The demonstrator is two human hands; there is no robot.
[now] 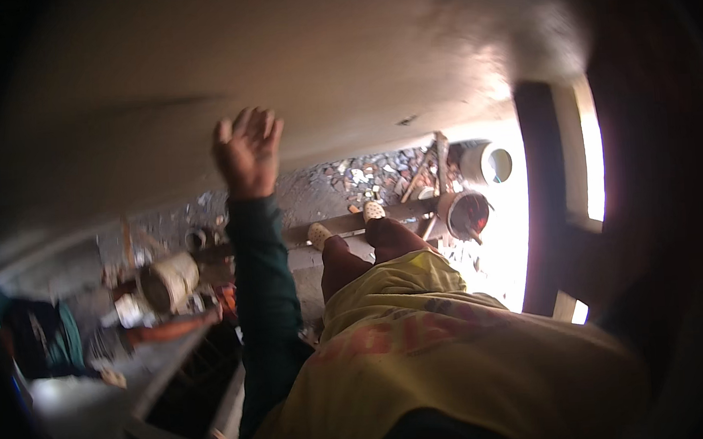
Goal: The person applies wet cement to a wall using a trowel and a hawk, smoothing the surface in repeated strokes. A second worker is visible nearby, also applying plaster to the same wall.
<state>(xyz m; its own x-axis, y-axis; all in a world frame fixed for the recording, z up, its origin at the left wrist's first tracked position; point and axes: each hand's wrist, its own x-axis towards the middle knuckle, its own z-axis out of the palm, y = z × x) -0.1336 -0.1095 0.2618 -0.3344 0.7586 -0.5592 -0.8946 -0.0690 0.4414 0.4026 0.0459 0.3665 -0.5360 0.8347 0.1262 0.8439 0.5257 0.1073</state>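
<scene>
My left hand [249, 155] is raised in front of the plaster wall [343, 83], its fingers apart and slightly bent. Nothing shows in it. Whether the fingertips touch the wall I cannot tell, as the hand is a little blurred. A dark green sleeve [259, 265] covers that arm. My right hand does not show. Below, my feet in pale dotted clogs [373, 210] stand on a narrow plank [298, 236] raised above the ground. A bucket [457, 213] with something reddish inside sits at the plank's right end.
A white bucket [477, 163] lies near rubble [373, 178] by the wall's foot. Another bucket [170, 281] stands at the left. Beyond it is a person [49, 338] with an arm stretched out. A dark slatted frame [189, 390] is at lower left. Bright openings [593, 152] are at the right.
</scene>
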